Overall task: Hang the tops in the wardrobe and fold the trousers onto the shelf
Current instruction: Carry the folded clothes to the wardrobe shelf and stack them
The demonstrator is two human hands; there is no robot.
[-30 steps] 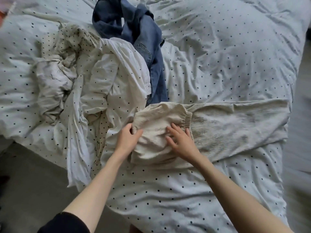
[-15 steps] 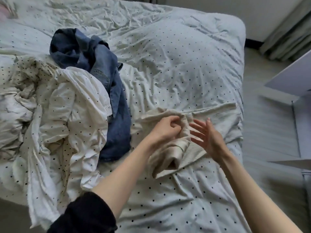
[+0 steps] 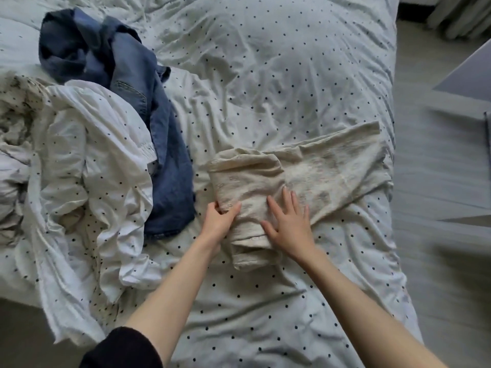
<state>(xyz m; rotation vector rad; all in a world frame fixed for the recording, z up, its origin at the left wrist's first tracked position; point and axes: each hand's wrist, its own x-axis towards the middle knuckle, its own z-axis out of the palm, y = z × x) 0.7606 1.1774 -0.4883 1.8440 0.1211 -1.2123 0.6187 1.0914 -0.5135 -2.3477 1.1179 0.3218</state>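
While a white polka-dot top (image 3: pixel 87 166) and blue jeans (image 3: pixel 148 128) lie unsorted left of the grip, the left hand (image 3: pixel 218 221) pinches the folded edge of the beige trousers (image 3: pixel 287 181) on the bed (image 3: pixel 279 62), and the right hand (image 3: pixel 288 227) presses flat, fingers spread. Folding looks half done; nothing seems hung or shelved. No writing is legible.

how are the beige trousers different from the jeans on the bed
The beige trousers are pale and knit-looking; the jeans are blue denim. The beige trousers lie spread flat with one end folded over; the jeans lie in a crumpled heap. The left hand grips the beige trousers' folded edge and the right hand presses flat on them; no hand touches the jeans. Both lie on the spotted duvet.
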